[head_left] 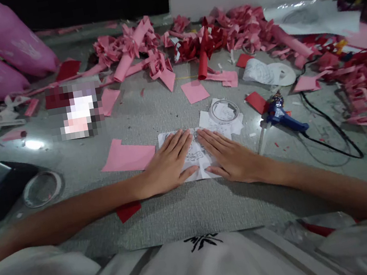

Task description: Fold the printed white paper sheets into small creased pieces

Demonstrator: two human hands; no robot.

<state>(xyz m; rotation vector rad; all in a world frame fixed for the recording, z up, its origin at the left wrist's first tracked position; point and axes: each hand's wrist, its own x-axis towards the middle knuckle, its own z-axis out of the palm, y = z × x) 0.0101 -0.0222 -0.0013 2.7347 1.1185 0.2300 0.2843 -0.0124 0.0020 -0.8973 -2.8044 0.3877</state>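
Note:
A white sheet of paper (pixel 195 156) with dark drawn or printed marks lies in front of me, a line running down its middle. My left hand (pixel 170 163) rests flat on its left half, fingers stretched out. On the right half my right hand (pixel 229 154) lies flat in the same way. The fingertips of both hands come close to the middle line without meeting. Just beyond my right hand sits a roll of clear tape (pixel 226 122) on more white paper pieces. A pink paper piece (pixel 128 156) lies beside my left hand. Both hands cover much of the sheet.
To the right lies a blue glue gun (pixel 286 120) with its black cord (pixel 343 153). Pink and red paper flowers and tubes (pixel 140 46) line the back. A second tape roll (pixel 42 189) and a black box-like object (pixel 0 189) are at left, with pink bags (pixel 12 39) behind.

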